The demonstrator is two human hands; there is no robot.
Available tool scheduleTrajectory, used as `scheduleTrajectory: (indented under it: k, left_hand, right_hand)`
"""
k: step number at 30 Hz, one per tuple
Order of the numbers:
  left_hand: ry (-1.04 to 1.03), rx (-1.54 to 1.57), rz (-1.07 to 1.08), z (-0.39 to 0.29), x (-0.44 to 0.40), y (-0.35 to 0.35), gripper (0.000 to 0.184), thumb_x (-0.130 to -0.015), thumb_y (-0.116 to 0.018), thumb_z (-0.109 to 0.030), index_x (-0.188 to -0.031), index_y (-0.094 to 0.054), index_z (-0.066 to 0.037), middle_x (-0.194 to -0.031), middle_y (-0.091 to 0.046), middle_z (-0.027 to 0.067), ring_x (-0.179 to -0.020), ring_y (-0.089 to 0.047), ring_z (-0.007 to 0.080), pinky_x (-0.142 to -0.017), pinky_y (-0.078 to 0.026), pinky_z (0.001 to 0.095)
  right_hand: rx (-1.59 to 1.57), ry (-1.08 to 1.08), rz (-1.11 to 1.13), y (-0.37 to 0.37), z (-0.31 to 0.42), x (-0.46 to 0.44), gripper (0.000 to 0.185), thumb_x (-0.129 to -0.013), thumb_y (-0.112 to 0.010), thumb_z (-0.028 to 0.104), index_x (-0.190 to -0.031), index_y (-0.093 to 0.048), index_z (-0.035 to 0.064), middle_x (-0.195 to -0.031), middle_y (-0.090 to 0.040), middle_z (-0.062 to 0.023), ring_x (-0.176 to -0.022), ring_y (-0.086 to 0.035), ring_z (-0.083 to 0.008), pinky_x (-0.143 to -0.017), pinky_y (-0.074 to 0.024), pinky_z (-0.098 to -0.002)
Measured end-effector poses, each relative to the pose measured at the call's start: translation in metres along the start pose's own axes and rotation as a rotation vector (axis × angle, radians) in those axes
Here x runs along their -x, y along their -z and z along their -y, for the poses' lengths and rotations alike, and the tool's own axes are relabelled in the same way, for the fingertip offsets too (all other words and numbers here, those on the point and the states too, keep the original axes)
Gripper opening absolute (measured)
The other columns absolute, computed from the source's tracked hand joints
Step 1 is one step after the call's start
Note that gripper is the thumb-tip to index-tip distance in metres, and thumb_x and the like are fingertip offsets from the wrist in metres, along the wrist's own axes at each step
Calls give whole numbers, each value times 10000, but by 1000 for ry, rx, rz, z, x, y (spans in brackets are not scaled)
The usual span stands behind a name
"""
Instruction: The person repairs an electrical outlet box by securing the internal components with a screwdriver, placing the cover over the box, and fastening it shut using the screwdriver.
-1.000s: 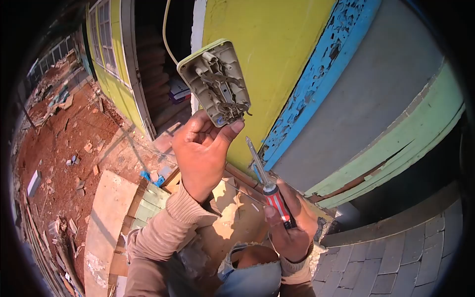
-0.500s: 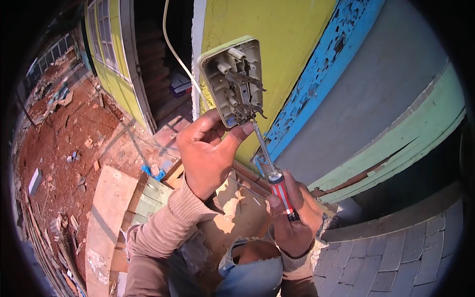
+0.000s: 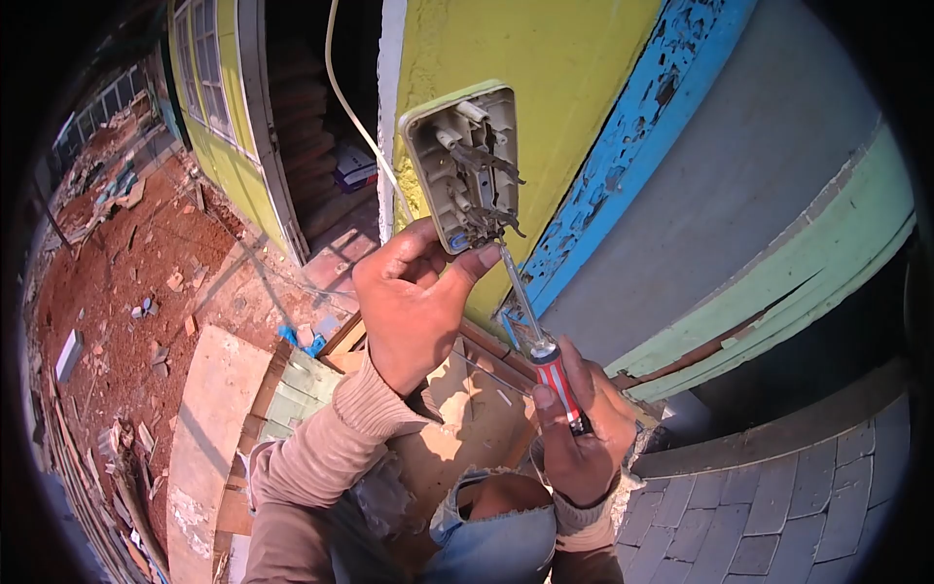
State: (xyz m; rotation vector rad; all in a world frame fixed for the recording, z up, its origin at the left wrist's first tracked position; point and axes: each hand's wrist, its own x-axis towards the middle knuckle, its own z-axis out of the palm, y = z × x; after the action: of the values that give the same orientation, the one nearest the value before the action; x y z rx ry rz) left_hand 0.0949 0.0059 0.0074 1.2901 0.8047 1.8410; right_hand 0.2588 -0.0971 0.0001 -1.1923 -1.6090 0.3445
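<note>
My left hand [image 3: 413, 307] pinches the lower end of an opened power socket housing [image 3: 449, 185], thumb in front and fingers behind. Its hollow inner side faces me, showing plastic posts and dark metal contact strips [image 3: 486, 164]. A pale cable [image 3: 352, 107] runs down behind the housing toward my left hand. My right hand [image 3: 584, 433] is closed around the red, white and black handle of a screwdriver [image 3: 551, 375]. The screwdriver's shaft slants up to the left, and its tip is at the lower metal contacts, close to my left thumb.
Behind my hands are a yellow-green wall [image 3: 545, 58] and a peeling blue post [image 3: 623, 146]. Wooden boards [image 3: 219, 419] lie at the lower left, beside reddish soil with debris [image 3: 117, 292]. Grey paving [image 3: 778, 506] lies at lower right. My knee in torn jeans [image 3: 496, 535] is below.
The socket housing and my left hand have shifted slightly right and down. My right hand keeps its grip on the screwdriver, whose tip stays at the lower contacts.
</note>
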Motion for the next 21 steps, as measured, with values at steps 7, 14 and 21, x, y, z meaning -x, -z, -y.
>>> scheduleTrajectory:
  k: [7, 14, 21]
  left_hand:
    - [-29, 75, -4, -1, 1, -5, 218, -821, -741, 68, -1034, -696, 75, -872, -695, 20, -742, -558, 29, -660, -453, 184]
    - [-40, 74, -5, 7, 1, -8, 248, -811, -747, 73, -1054, -699, 76, -920, -723, 54, -780, -598, 48, -702, -483, 203]
    - [6, -102, -19, 10, 2, -7, 203, -783, -796, 21, -973, -726, 38, -710, -623, -45, -625, -467, 4, -550, -364, 184]
  right_hand:
    - [-10, -19, -5, 1, -4, 0, 367, -917, -671, 101, -1243, -647, -63, -983, -709, -173, -883, -678, -219, -856, -520, -340]
    - [4, -11, -8, 2, -8, 1, 367, -917, -651, 92, -1245, -637, -72, -839, -655, -79, -687, -592, -114, -669, -479, -264]
    - [-373, -354, 34, 6, -15, 6, 338, -947, -644, 77, -1260, -607, -45, -943, -691, -77, -764, -615, -110, -730, -479, -230]
